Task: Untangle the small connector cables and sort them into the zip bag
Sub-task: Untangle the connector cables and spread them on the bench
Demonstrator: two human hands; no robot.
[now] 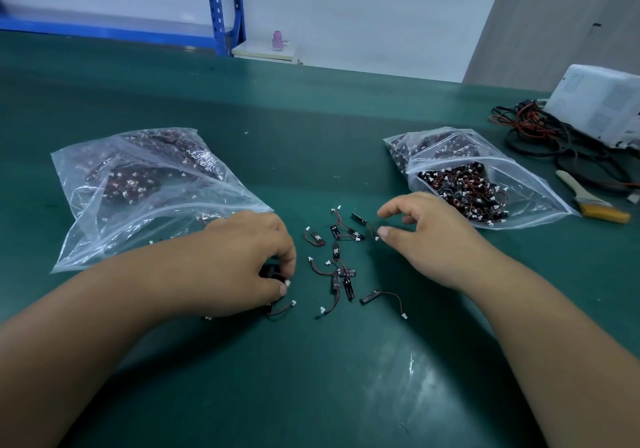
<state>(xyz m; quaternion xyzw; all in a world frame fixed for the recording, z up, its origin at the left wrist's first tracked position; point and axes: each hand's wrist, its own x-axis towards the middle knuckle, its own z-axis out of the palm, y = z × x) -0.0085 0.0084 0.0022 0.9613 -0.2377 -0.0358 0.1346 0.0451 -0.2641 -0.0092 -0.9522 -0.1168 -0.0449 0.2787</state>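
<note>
Several small connector cables (341,267), each a black tab with a thin red-black wire and white plug, lie loose on the green table between my hands. My left hand (246,260) has its fingers curled down and pinches a small bunch of these cables against the table. My right hand (426,236) hovers over the right edge of the pile, thumb and forefinger apart, thumb tip touching a white plug; it holds nothing. A zip bag (138,191) of cables lies behind my left hand. A second zip bag (485,184), open, spills tangled cables behind my right hand.
A white box-shaped device (599,105) with tangled black and red leads (540,136) stands at the far right. A small paintbrush (592,198) lies beside the right bag. Blue shelving (221,8) and a pink bottle (277,40) stand beyond the green table (311,378).
</note>
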